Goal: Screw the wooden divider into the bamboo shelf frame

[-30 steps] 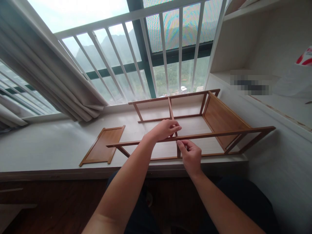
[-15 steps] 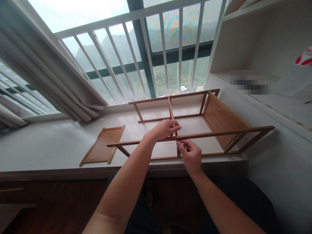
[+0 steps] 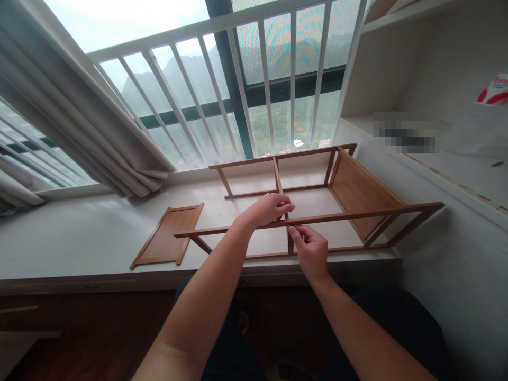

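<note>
A brown wooden shelf frame (image 3: 357, 216) lies on its side on the white window ledge (image 3: 79, 238), one solid panel fitted at its right end. My left hand (image 3: 265, 210) rests over the frame's near top rail at the middle, where a short upright meets it. Just below the rail, my right hand (image 3: 311, 251) pinches something small against the same joint; what it is cannot be told. A loose brown wooden panel (image 3: 169, 235) lies flat on the ledge to the left, apart from both hands.
White window bars (image 3: 238, 84) and a gathered curtain (image 3: 67, 132) stand behind the ledge. A white wall with shelves (image 3: 436, 63) closes the right side. Dark wood floor (image 3: 99, 333) lies below the ledge, and my dark-clothed legs are under it.
Both hands have stayed at the middle joint of the near rail. The right hand's fingers shifted slightly under the rail; the view drifted a little.
</note>
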The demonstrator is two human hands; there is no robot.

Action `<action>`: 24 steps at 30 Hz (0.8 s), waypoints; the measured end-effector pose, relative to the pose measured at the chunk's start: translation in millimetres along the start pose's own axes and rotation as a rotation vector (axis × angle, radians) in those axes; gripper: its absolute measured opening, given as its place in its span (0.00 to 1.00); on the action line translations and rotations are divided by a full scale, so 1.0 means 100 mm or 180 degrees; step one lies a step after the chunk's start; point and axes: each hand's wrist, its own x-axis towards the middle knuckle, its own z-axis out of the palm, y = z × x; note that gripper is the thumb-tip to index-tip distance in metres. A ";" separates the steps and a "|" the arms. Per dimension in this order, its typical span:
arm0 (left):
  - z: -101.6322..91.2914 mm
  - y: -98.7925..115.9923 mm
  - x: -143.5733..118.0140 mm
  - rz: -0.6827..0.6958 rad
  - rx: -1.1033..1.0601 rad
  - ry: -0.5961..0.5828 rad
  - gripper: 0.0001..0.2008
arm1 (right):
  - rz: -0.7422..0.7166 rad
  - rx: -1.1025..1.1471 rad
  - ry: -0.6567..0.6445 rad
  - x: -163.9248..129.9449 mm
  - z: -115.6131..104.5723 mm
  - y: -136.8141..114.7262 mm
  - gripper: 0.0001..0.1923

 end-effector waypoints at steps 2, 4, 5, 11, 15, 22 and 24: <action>0.00 0.00 0.00 0.0000 0.0000 -0.0026 0.24 | 0.0033 0.0045 -0.0022 0.00 0.01 0.00 0.18; 0.00 0.00 0.00 0.0015 -0.0003 -0.0029 0.24 | 0.0011 0.0036 -0.0005 -0.01 0.02 0.01 0.17; 0.00 -0.01 0.00 0.0029 -0.0004 -0.0021 0.23 | -0.0026 0.0001 0.0011 -0.01 0.02 0.01 0.17; 0.01 -0.01 0.01 -0.0007 0.0035 0.0037 0.22 | -0.0225 -0.0280 0.0012 -0.03 0.02 0.04 0.18; 0.01 -0.01 0.01 0.0012 0.0125 0.0105 0.21 | -0.0261 -0.0320 0.0033 -0.03 0.02 0.04 0.18; 0.02 -0.01 0.02 0.0074 0.0196 0.0133 0.19 | -0.0254 -0.0262 -0.0030 -0.02 0.01 0.06 0.18; 0.01 0.00 0.01 0.0067 0.0201 0.0122 0.20 | -0.0222 -0.0222 -0.0030 -0.01 0.00 0.07 0.18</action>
